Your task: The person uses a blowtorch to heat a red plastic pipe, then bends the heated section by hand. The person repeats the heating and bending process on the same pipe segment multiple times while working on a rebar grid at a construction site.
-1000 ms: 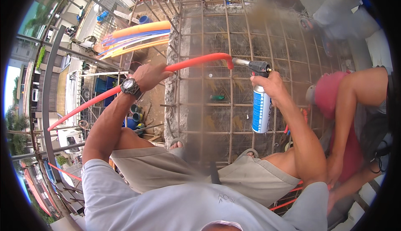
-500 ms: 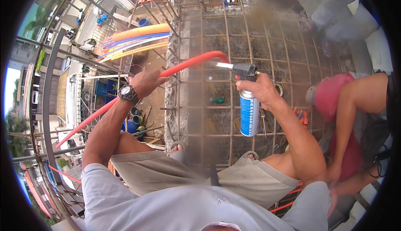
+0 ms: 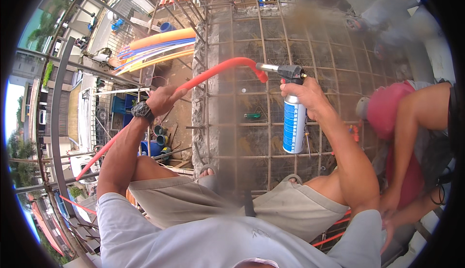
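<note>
Rusty steel bars laid in a grid cover a grey surface in the head view, beside a rough, broken concrete edge. Across that edge runs a long red-orange plastic pipe, its far end bent downward above the grid. The left hand is closed around the pipe's straighter length. Gripped in the right hand is a gas torch with a black head and silver nozzle on an upright blue-and-white canister; its nozzle tip overlaps the pipe's bend, whether touching I cannot tell. At right, a co-worker's bare arm reaches downward.
</note>
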A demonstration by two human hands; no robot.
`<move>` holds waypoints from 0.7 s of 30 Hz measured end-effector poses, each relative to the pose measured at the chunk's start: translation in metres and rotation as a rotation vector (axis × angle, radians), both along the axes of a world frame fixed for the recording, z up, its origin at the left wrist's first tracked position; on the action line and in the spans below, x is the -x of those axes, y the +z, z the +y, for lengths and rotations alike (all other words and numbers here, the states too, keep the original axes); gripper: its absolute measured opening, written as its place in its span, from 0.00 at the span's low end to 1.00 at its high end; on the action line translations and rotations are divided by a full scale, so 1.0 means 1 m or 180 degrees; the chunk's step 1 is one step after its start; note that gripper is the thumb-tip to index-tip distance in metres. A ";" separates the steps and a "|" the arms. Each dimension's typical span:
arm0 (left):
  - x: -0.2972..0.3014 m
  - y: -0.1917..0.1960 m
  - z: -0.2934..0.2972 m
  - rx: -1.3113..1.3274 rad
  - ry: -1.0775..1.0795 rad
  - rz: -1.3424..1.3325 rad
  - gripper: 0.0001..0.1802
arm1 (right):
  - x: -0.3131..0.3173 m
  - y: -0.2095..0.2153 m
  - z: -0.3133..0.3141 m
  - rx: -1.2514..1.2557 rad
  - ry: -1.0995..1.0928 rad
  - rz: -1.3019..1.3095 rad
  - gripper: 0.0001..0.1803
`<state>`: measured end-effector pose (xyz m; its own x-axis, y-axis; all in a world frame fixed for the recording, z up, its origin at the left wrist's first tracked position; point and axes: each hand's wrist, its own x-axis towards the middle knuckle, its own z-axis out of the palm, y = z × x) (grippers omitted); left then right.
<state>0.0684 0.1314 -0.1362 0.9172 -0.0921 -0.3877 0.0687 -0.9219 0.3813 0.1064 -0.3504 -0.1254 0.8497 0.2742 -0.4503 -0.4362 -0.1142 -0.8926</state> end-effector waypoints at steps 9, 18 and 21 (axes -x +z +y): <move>0.001 0.008 0.018 0.0416 0.0395 0.0160 0.41 | -0.008 -0.011 -0.009 0.0487 0.0402 -0.0241 0.14; 0.005 0.005 0.044 -0.0382 -0.0074 0.0068 0.39 | -0.013 -0.016 -0.013 0.0608 0.0598 -0.0276 0.10; 0.005 0.010 0.041 -0.0666 -0.0230 0.0186 0.40 | -0.013 -0.026 -0.015 0.0546 0.1241 -0.0327 0.10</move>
